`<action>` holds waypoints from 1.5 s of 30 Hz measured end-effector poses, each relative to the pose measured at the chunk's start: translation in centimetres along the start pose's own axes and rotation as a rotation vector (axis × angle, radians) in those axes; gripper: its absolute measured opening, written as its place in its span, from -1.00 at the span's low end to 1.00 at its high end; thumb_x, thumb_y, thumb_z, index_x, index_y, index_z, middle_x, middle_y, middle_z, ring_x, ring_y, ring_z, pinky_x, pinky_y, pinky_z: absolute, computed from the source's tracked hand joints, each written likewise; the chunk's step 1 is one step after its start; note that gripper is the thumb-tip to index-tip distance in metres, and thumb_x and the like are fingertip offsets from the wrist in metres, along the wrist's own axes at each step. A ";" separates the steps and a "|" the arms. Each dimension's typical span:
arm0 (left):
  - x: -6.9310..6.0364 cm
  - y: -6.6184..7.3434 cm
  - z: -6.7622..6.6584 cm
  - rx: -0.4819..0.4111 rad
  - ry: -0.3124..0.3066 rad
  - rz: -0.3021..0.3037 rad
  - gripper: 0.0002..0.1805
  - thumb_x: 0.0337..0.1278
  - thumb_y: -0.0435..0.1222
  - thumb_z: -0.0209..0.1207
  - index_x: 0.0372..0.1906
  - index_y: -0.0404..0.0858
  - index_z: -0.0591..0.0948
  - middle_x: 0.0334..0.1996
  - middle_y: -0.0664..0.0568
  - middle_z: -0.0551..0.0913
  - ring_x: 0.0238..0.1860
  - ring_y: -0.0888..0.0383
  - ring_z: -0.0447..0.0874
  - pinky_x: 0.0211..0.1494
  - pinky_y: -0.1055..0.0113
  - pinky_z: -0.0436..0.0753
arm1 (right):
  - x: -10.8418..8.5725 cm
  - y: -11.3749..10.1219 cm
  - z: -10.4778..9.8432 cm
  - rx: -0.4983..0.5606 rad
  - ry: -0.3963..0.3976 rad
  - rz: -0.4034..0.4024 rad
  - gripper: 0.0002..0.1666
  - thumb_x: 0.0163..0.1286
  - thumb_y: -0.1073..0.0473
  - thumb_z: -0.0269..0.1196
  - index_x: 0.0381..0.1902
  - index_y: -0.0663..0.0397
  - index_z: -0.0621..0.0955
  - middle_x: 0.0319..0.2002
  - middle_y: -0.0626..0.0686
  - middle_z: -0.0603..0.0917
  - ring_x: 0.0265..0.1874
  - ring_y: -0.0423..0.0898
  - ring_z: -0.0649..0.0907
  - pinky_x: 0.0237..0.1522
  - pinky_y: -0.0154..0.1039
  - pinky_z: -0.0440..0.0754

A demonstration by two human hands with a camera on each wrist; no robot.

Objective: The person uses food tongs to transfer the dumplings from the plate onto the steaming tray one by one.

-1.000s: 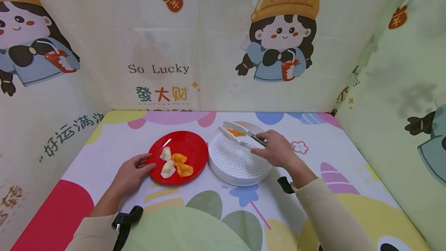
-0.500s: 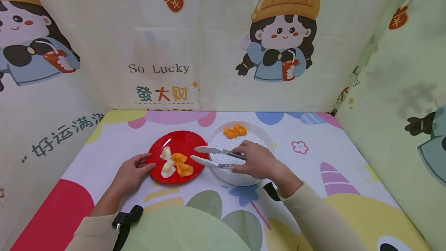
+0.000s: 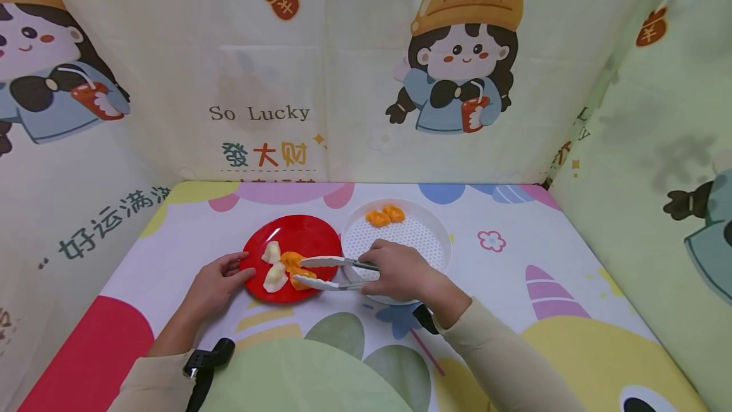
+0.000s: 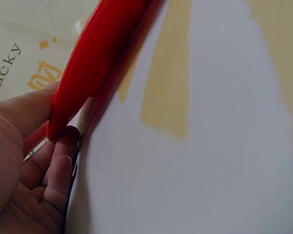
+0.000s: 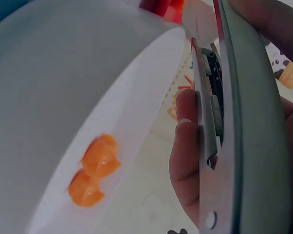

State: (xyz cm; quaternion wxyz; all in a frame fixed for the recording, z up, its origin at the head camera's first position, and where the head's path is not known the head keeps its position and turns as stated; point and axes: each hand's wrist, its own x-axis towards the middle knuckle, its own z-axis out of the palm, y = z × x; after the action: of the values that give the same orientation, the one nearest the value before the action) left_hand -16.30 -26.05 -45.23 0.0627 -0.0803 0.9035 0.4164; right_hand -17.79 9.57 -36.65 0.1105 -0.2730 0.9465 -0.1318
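Observation:
The left hand (image 3: 216, 288) grips the left rim of a red plate (image 3: 309, 234), thumb on top and fingers beneath, as the left wrist view also shows. Two white dumplings (image 3: 276, 277) and two orange ones (image 3: 293, 259) lie on the plate. In the right hand (image 3: 402, 272) are tongs (image 3: 337, 261), their parted white tips around or over the nearer orange dumpling; whether they touch it, I cannot tell. Two more orange dumplings (image 3: 378, 219) sit at the back of a round white perforated tray (image 3: 426, 227). The right wrist view shows this pair (image 5: 100, 157) beside the tongs (image 5: 256, 122).
The tray stands just right of the plate, under the right hand. A patterned cloth (image 3: 492, 310) covers the table, and printed curtains (image 3: 354, 81) rise behind it and at both sides.
The right hand has moved the tongs left, from the orange dumplings at the tray's back to over the plate. Those two dumplings now lie free of the tongs. The left hand has stayed put.

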 end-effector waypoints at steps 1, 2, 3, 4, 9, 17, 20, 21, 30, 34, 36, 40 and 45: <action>0.0 0.0 0.0 0.000 0.000 0.000 -0.22 0.27 -0.03 0.29 0.44 -0.37 0.34 0.27 -0.42 0.40 0.24 -0.33 0.38 0.06 0.05 0.68 | 0.1 -0.1 0.1 -0.005 -0.005 0.002 -0.42 0.14 -0.09 0.48 0.11 -0.04 0.70 -0.05 -0.04 0.63 -0.17 -0.16 0.56 -0.26 -0.28 0.64; 0.0 0.0 0.0 0.000 0.000 0.000 -0.22 0.27 -0.04 0.29 0.44 -0.37 0.34 0.28 -0.42 0.40 0.24 -0.33 0.38 0.07 0.05 0.67 | 0.2 -0.2 0.2 -0.006 -0.010 0.004 -0.41 0.13 -0.09 0.49 0.12 -0.04 0.70 -0.05 -0.04 0.63 -0.17 -0.16 0.57 -0.27 -0.29 0.65; 0.0 0.0 0.0 0.000 -0.001 0.001 -0.22 0.27 -0.04 0.29 0.44 -0.37 0.34 0.28 -0.42 0.40 0.24 -0.33 0.38 0.07 0.04 0.67 | 0.3 -0.3 0.2 -0.008 -0.014 0.005 -0.40 0.12 -0.09 0.50 0.12 -0.04 0.70 -0.05 -0.03 0.63 -0.17 -0.16 0.57 -0.28 -0.29 0.65; 0.0 0.0 0.0 0.001 0.000 0.001 -0.22 0.27 -0.04 0.29 0.44 -0.37 0.34 0.28 -0.42 0.40 0.24 -0.33 0.38 0.07 0.04 0.67 | 0.3 -0.4 0.3 -0.009 -0.016 0.005 -0.40 0.12 -0.09 0.50 0.12 -0.04 0.70 -0.05 -0.04 0.63 -0.17 -0.16 0.57 -0.28 -0.30 0.65; 0.0 0.0 0.0 0.002 0.002 0.002 -0.21 0.26 -0.04 0.30 0.44 -0.37 0.34 0.29 -0.42 0.39 0.25 -0.34 0.38 0.07 0.04 0.67 | 0.5 -0.5 0.4 -0.009 -0.016 -0.004 -0.43 0.13 -0.08 0.49 0.10 -0.04 0.71 -0.08 -0.04 0.63 -0.19 -0.17 0.56 -0.29 -0.33 0.63; 0.0 0.0 -0.1 -0.004 -0.003 -0.002 -0.20 0.24 -0.04 0.32 0.44 -0.37 0.33 0.28 -0.42 0.39 0.25 -0.34 0.37 0.04 0.06 0.69 | -0.2 0.1 -0.4 0.022 0.036 -0.020 -0.46 0.18 -0.06 0.47 0.10 -0.03 0.71 -0.09 -0.05 0.64 -0.17 -0.16 0.55 -0.23 -0.27 0.62; 0.0 0.0 -0.2 -0.010 -0.005 -0.006 -0.19 0.24 -0.04 0.32 0.44 -0.37 0.32 0.29 -0.42 0.38 0.25 -0.34 0.36 0.04 0.06 0.69 | -0.7 0.7 -1.1 0.047 0.088 -0.032 -0.48 0.21 -0.05 0.45 0.10 -0.01 0.71 -0.08 -0.04 0.64 -0.16 -0.14 0.55 -0.20 -0.24 0.60; 0.0 0.0 -0.2 -0.012 -0.006 -0.007 -0.19 0.24 -0.04 0.32 0.44 -0.37 0.32 0.29 -0.42 0.38 0.26 -0.34 0.36 0.04 0.06 0.69 | -0.9 1.0 -1.4 0.056 0.107 -0.036 -0.48 0.21 -0.05 0.45 0.11 -0.01 0.70 -0.08 -0.04 0.64 -0.17 -0.13 0.55 -0.19 -0.23 0.59; 0.2 -0.2 -0.1 -0.013 -0.009 -0.018 -0.19 0.24 -0.05 0.33 0.45 -0.36 0.32 0.30 -0.41 0.38 0.26 -0.34 0.36 0.04 0.06 0.69 | -2.1 4.1 -3.3 0.077 0.250 0.001 -0.42 0.25 -0.04 0.41 0.18 0.08 0.67 -0.01 0.07 0.63 -0.11 -0.01 0.57 -0.11 -0.07 0.60; 0.2 -0.2 -0.1 -0.012 -0.008 -0.014 -0.19 0.24 -0.06 0.33 0.45 -0.36 0.32 0.30 -0.42 0.37 0.27 -0.34 0.35 0.04 0.05 0.69 | -2.3 5.4 -3.6 0.102 0.263 0.090 -0.38 0.24 -0.04 0.42 0.20 0.12 0.65 0.00 0.10 0.61 -0.12 0.02 0.58 -0.11 -0.05 0.62; 0.2 -0.2 -0.1 -0.006 -0.007 -0.010 -0.19 0.24 -0.05 0.33 0.45 -0.37 0.31 0.30 -0.43 0.36 0.26 -0.35 0.35 0.04 0.05 0.69 | -2.4 6.1 -3.7 0.094 0.259 0.129 -0.36 0.25 -0.06 0.41 0.22 0.13 0.63 0.03 0.12 0.61 -0.09 0.05 0.59 -0.08 -0.01 0.63; 0.1 -0.1 -0.1 -0.002 -0.003 -0.007 -0.20 0.24 -0.05 0.32 0.44 -0.37 0.32 0.30 -0.43 0.36 0.26 -0.35 0.35 0.04 0.04 0.69 | -2.5 7.5 -3.6 0.070 0.263 0.161 -0.36 0.26 -0.07 0.38 0.22 0.16 0.63 0.06 0.17 0.61 -0.04 0.10 0.59 -0.05 0.05 0.62; 0.0 0.0 0.0 -0.008 -0.002 -0.004 -0.21 0.26 -0.05 0.30 0.44 -0.38 0.32 0.29 -0.42 0.38 0.25 -0.33 0.36 0.06 0.05 0.68 | -2.5 8.7 -3.3 0.030 0.280 0.159 -0.37 0.27 -0.06 0.37 0.20 0.19 0.63 0.04 0.21 0.63 -0.07 0.14 0.61 -0.06 0.07 0.60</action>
State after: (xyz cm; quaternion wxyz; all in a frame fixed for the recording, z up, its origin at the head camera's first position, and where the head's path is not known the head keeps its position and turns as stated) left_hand -16.33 -26.10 -45.23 0.0638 -0.0819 0.9015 0.4201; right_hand -20.83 18.66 -35.89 -0.0085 -0.1746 0.9692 -0.1735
